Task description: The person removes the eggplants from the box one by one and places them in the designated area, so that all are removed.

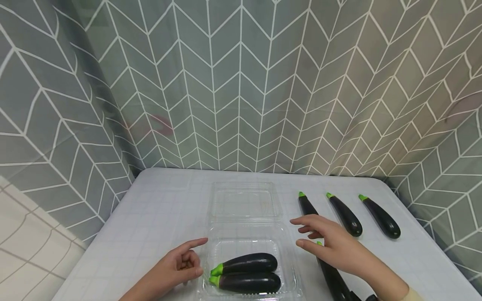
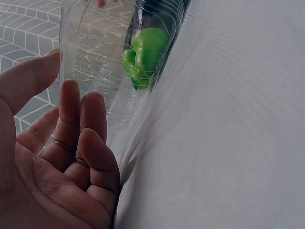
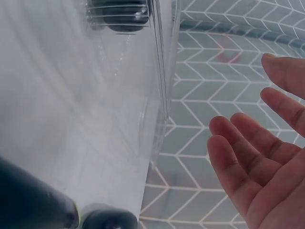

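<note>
A clear plastic clamshell container (image 1: pixel 288 251) lies with its lid (image 1: pixel 242 201) folded back behind it. Two glossy dark eggplants, a rear one (image 1: pixel 250 263) and a front one (image 1: pixel 250 283), lie side by side inside, green caps pointing left. My left hand (image 1: pixel 175 267) is at the container's left side, loosely curled and holding nothing; in the left wrist view its fingertips are right by the clear wall, near the green caps (image 2: pixel 147 50). To the right, my right hand (image 1: pixel 327 242) hovers with relaxed, spread fingers and an empty palm. It partly covers a nearby eggplant (image 1: pixel 333 280).
Behind the right hand lie three more eggplants, a left one (image 1: pixel 306 205), a middle one (image 1: pixel 345 215) and a right one (image 1: pixel 382 218). A white cloth covers the table (image 1: pixel 165 209). Patterned grey curtains (image 1: pixel 241 83) hang along its back and sides.
</note>
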`<state>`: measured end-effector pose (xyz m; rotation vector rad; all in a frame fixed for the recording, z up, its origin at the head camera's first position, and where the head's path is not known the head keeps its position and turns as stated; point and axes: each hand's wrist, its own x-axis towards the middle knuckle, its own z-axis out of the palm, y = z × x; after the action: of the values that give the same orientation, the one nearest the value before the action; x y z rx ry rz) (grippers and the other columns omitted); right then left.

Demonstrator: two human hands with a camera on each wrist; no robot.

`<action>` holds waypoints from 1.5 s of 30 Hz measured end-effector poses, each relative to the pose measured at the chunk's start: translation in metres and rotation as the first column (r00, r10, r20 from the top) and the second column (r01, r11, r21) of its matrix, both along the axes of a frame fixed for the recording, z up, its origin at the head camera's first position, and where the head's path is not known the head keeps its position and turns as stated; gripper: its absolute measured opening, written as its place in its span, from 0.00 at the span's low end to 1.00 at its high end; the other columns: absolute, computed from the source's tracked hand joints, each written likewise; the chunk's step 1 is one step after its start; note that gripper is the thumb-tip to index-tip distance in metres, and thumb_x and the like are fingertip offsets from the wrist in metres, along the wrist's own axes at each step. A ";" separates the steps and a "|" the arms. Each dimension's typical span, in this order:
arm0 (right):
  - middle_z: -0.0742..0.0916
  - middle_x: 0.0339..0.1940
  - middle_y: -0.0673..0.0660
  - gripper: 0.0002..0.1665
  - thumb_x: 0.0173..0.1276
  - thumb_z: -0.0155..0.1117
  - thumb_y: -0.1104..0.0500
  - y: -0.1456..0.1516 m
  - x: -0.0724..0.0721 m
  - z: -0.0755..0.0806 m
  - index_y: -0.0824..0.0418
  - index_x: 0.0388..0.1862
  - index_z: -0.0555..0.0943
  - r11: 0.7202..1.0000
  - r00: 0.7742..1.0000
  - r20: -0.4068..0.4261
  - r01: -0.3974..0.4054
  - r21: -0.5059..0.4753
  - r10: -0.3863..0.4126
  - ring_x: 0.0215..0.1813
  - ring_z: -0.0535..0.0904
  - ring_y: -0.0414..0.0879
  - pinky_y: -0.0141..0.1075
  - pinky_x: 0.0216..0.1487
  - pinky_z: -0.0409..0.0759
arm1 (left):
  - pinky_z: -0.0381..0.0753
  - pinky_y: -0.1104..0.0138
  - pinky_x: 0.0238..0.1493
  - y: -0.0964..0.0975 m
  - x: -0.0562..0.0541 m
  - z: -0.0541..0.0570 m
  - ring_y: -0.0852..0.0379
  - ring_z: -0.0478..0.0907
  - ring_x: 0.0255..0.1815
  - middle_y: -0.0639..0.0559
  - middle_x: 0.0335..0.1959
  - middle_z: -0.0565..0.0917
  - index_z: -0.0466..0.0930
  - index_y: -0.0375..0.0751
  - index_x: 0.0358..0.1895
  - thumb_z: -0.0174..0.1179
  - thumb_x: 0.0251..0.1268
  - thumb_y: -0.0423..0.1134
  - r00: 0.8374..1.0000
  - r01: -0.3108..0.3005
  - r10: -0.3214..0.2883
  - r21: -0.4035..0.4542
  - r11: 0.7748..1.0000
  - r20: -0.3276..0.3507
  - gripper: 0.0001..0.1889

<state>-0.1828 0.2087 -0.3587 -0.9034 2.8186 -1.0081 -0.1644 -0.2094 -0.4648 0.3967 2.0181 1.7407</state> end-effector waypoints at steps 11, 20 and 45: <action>0.80 0.59 0.44 0.23 0.73 0.61 0.46 -0.016 -0.009 -0.003 0.45 0.64 0.76 0.997 0.996 -0.026 -0.083 -0.004 0.083 0.53 0.81 0.43 0.41 0.50 0.80 | 0.76 0.70 0.33 0.002 -0.001 0.002 0.60 0.74 0.30 0.44 0.36 0.80 0.59 0.37 0.75 0.64 0.69 0.39 1.000 -0.003 0.003 -0.017 1.000 -0.005 0.36; 0.79 0.60 0.42 0.23 0.72 0.62 0.44 -0.030 -0.014 -0.009 0.42 0.65 0.75 0.994 0.994 0.037 -0.105 0.002 0.105 0.53 0.81 0.41 0.40 0.50 0.80 | 0.75 0.70 0.31 0.001 -0.002 0.000 0.60 0.73 0.29 0.44 0.36 0.80 0.58 0.36 0.75 0.63 0.69 0.38 1.000 0.012 -0.012 0.000 1.000 -0.009 0.36; 0.81 0.55 0.46 0.21 0.72 0.64 0.49 -0.076 -0.025 -0.030 0.53 0.61 0.79 0.945 0.941 0.140 -0.320 0.061 0.309 0.52 0.80 0.44 0.37 0.45 0.79 | 0.75 0.70 0.33 -0.001 0.001 0.001 0.60 0.73 0.31 0.44 0.35 0.79 0.58 0.36 0.75 0.63 0.69 0.38 1.000 -0.003 0.003 0.007 1.000 -0.003 0.35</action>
<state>-0.2074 0.1326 -0.3890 -1.1844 2.4823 -0.8650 -0.1632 -0.2101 -0.4635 0.3992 2.0165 1.7498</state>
